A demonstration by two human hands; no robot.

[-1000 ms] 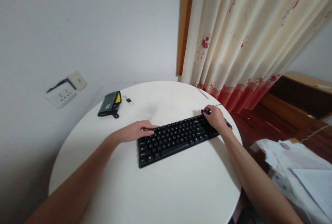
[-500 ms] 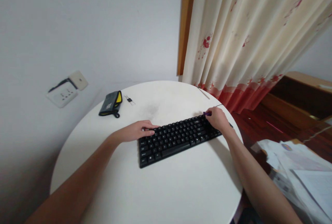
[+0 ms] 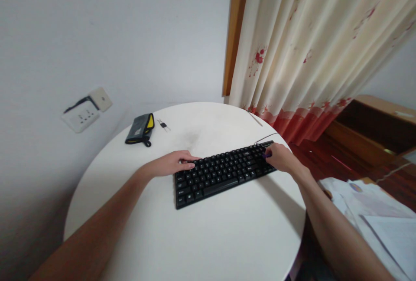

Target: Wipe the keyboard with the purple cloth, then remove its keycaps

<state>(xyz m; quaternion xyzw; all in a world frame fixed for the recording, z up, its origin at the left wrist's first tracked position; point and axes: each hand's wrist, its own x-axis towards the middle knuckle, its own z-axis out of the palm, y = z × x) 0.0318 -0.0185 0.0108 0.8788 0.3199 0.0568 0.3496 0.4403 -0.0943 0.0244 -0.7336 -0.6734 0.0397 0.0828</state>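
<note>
A black keyboard lies slantwise on the round white table. My left hand grips its upper left corner, thumb over the top keys and fingers along the back edge. Over the right part of the keys, my right hand pinches a small purple thing; most of it is hidden by the fingers, so its kind does not show. A thin dark cable runs from the back edge of the keyboard towards the table's right rim.
A grey and yellow pouch lies at the back left, beside a small black tool with metal prongs. A thin stick rests near the far rim. Papers and bags are at the right, below the curtain and a wooden cabinet.
My right hand has moved right and slightly nearer with the purple thing, from the back edge onto the right-hand keys. My left hand stays on the keyboard's corner.
</note>
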